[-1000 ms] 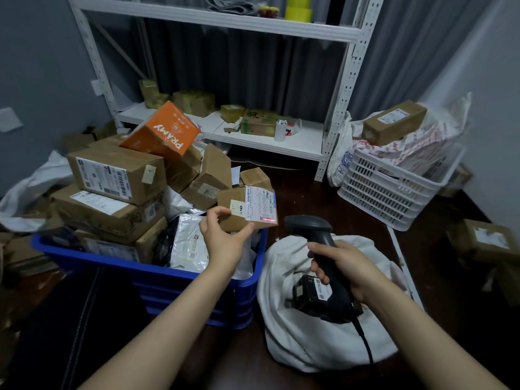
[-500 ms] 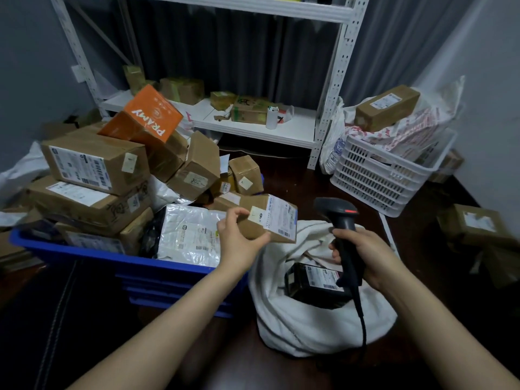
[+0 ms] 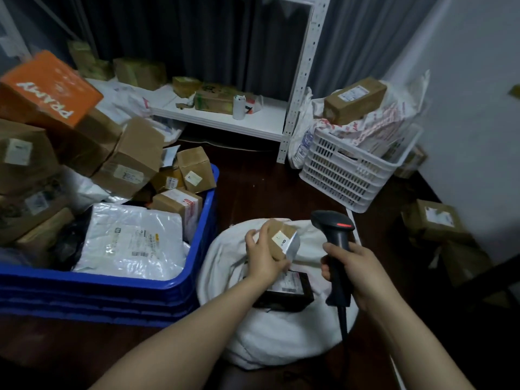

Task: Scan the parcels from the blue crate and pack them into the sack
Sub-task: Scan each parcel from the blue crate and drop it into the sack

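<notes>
Filling the left of the view, the crate (image 3: 197, 282) is heaped with cardboard boxes and a white mailer (image 3: 132, 237), so most of the job looks yet to do. Just right of it sits the sack (image 3: 281, 342), soft and slumped, its mouth open upward and a black parcel (image 3: 292, 291) lying inside. Over that mouth hangs the box (image 3: 282, 239), small and tilted, above the black parcel, with a sticker marked "6" facing up. It looks light and stiff, taped cardboard with firm edges, best taken across two opposite faces. A short drop onto the parcel below should do it no harm, I judge. The left hand (image 3: 264, 257) grips the box from its near left side, fingers curled round it. The right hand (image 3: 357, 271) is wrapped round the handle of the scanner (image 3: 337, 235), just right of the box and apart from it, its red window lit and its cable trailing down over the sack.
</notes>
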